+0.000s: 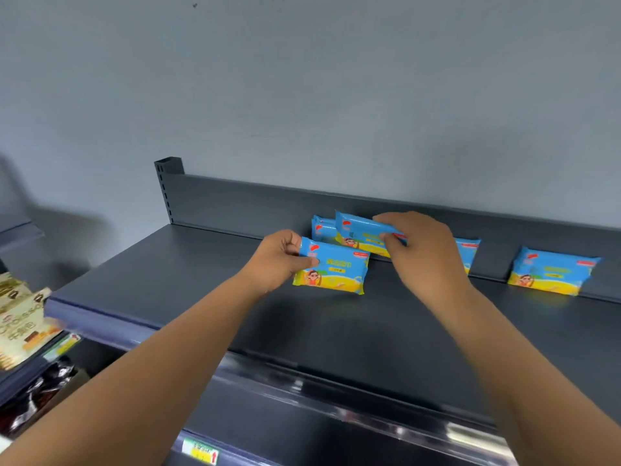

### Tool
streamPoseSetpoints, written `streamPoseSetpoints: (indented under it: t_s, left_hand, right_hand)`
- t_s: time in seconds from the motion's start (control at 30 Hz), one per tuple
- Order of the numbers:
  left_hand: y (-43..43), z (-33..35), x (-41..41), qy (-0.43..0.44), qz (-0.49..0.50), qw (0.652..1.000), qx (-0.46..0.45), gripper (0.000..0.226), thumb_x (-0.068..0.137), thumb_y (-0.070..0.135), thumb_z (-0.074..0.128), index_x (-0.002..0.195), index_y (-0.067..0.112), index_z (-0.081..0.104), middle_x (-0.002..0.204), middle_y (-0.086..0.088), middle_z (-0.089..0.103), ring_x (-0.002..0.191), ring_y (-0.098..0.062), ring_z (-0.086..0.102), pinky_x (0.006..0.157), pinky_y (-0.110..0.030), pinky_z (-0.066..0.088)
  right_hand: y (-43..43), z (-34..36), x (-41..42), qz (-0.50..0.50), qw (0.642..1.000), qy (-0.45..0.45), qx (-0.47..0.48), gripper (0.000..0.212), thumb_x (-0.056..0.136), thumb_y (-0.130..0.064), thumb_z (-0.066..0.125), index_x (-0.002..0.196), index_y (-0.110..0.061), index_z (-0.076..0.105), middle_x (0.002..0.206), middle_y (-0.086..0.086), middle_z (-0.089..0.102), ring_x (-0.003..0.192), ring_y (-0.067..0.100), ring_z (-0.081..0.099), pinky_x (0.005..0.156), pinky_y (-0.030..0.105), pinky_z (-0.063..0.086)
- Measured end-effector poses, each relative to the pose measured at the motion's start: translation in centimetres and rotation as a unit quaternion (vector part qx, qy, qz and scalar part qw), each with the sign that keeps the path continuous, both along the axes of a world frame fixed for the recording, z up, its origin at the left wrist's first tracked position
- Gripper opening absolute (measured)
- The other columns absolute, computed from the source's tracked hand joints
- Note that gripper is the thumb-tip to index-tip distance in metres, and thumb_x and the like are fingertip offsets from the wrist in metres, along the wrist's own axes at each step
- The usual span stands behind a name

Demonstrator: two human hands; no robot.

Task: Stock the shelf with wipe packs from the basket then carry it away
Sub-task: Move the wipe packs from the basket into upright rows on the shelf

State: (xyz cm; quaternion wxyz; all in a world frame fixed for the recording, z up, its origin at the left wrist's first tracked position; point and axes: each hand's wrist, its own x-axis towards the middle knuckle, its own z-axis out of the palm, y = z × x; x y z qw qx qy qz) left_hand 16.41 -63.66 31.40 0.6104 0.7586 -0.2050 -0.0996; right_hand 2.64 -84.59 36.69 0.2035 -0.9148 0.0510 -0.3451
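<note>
Packs line the shelf's back edge, long sides across; left grip pinches the front pack, right grip, nearer that edge, holds the raised pack.

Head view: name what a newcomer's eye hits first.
On the dark grey shelf, the left hand pinches a bright blue-and-yellow front pack at its middle. The right hand grips a second pack just behind. A third pack leans on the back panel, far right.

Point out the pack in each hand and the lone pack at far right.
Left-hand pack [339, 269], head view, front face.
Right-hand pack [361, 228], head view, blue upper part.
Far-right pack [552, 272], head view, front centre.
</note>
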Motion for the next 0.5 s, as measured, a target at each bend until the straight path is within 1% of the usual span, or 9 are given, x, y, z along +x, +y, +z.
streamPoseSetpoints:
  t_s: [0.07,0.13,0.23,0.3,0.43,0.5]
  left_hand:
    - [-0.9,-0.3,0.8,-0.010,-0.007,1.000,0.007,0.028,0.083,-0.003,0.080,0.098,-0.003,0.056,0.098,-0.016,0.078,0.086,-0.024,0.077,0.069,-0.033,0.062]
    - [-2.0,-0.4,1.5,-0.025,-0.017,0.999,0.027,0.027,0.083,-0.002,0.080,0.092,0.005,0.056,0.097,-0.013,0.078,0.086,-0.021,0.076,0.069,-0.030,0.061]
    - [-3.0,-0.6,2.3,-0.052,-0.012,0.997,0.061,0.026,0.081,0.001,0.082,0.090,0.003,0.058,0.097,-0.014,0.077,0.089,-0.022,0.076,0.081,-0.038,0.061]
    - [-3.6,-0.9,3.2,-0.052,-0.005,0.996,0.069,0.028,0.080,0.004,0.085,0.092,0.001,0.059,0.098,-0.013,0.078,0.094,-0.024,0.076,0.087,-0.043,0.062]
    - [-4.2,-0.9,4.0,-0.047,0.033,0.996,0.068,0.028,0.081,0.009,0.085,0.096,0.005,0.061,0.095,-0.004,0.077,0.090,-0.017,0.076,0.086,-0.044,0.062]
    - [-4.4,-0.9,4.4,-0.047,0.050,0.995,0.070,0.027,0.083,0.010,0.084,0.098,0.006,0.062,0.094,-0.002,0.076,0.087,-0.014,0.075,0.084,-0.041,0.063]
  right_hand:
    - [0.1,-0.2,0.1,0.004,1.000,0.007,-0.024,0.028,0.094,-0.015,0.060,0.116,-0.029,0.071,0.107,-0.003,0.070,0.103,0.023,0.060,0.088,0.042,0.049]
    - [-0.1,-0.3,0.4,0.004,1.000,0.006,-0.016,0.028,0.095,-0.015,0.060,0.117,-0.029,0.070,0.108,-0.004,0.070,0.104,0.022,0.060,0.089,0.042,0.049]
    - [-0.5,-0.3,0.9,0.001,1.000,0.011,-0.001,0.029,0.096,-0.017,0.059,0.119,-0.030,0.070,0.112,-0.005,0.070,0.108,0.020,0.060,0.095,0.043,0.048]
    - [-0.7,-0.2,1.4,0.001,1.000,0.016,-0.001,0.028,0.096,-0.019,0.058,0.120,-0.031,0.069,0.113,-0.006,0.070,0.109,0.019,0.060,0.097,0.043,0.048]
    - [-1.0,0.1,1.8,0.002,1.000,0.017,0.007,0.028,0.096,-0.022,0.059,0.119,-0.032,0.070,0.113,-0.011,0.070,0.111,0.014,0.060,0.100,0.040,0.046]
    - [-1.1,0.0,2.1,0.005,1.000,0.025,0.017,0.028,0.096,-0.022,0.059,0.119,-0.032,0.070,0.113,-0.012,0.070,0.110,0.013,0.060,0.099,0.039,0.047]
